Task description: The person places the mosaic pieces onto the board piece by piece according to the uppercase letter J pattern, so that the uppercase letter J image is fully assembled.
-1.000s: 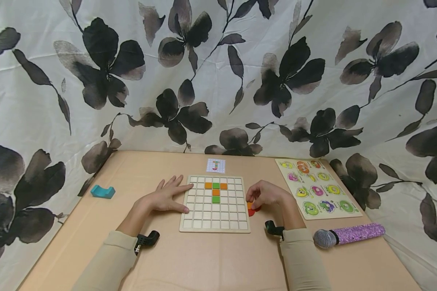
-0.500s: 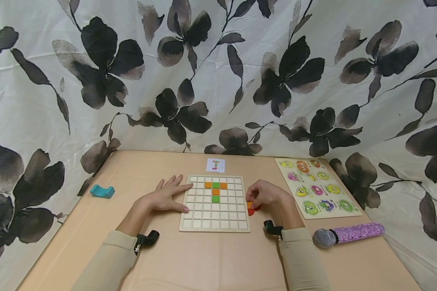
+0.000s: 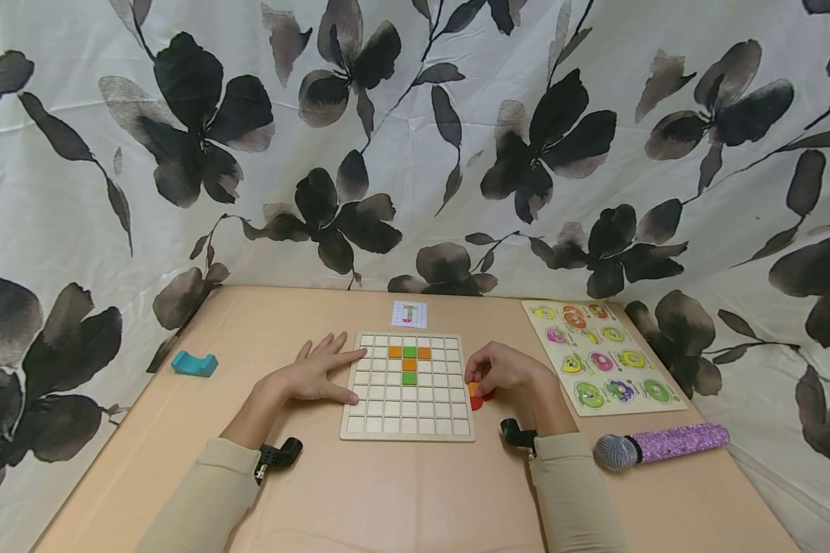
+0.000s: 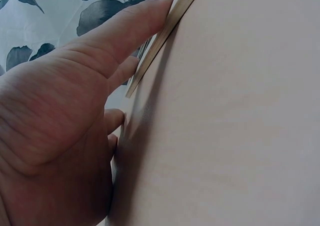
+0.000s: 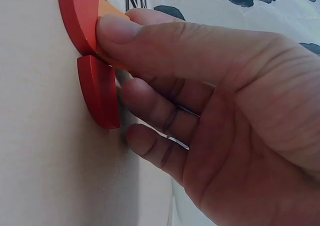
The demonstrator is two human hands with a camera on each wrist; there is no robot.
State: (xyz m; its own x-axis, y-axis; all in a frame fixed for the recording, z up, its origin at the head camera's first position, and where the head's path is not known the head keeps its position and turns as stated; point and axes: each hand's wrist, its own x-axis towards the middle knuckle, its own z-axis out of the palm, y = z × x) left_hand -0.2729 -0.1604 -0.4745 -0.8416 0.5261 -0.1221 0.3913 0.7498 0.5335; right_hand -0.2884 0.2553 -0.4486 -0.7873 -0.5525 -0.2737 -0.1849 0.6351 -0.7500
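A pale wooden grid board (image 3: 373,393) lies mid-table, with several orange and green square tiles (image 3: 410,365) set in a T shape on it. My left hand (image 3: 311,376) rests along its left edge, fingers spread, index fingertip and thumb touching the rim; the left wrist view shows the thumb on the board's edge (image 4: 165,38). By the right edge, my right hand (image 3: 507,367) pinches an orange tile (image 5: 111,10) between thumb and index finger. Red curved-edged pieces (image 5: 97,91) lie right beside that tile, partly under the hand in the head view.
A small card (image 3: 410,314) with a coloured grid pattern lies behind the board. To the right are a fruit-picture sheet (image 3: 560,384) and a glittery purple microphone (image 3: 680,445). A teal curved block (image 3: 194,364) sits at the left. Floral cloth (image 3: 415,153) hangs behind the table.
My right fingertips have shifted very slightly left, toward the board, with the orange tile. The left hand and the tiles on the board stay as they were.
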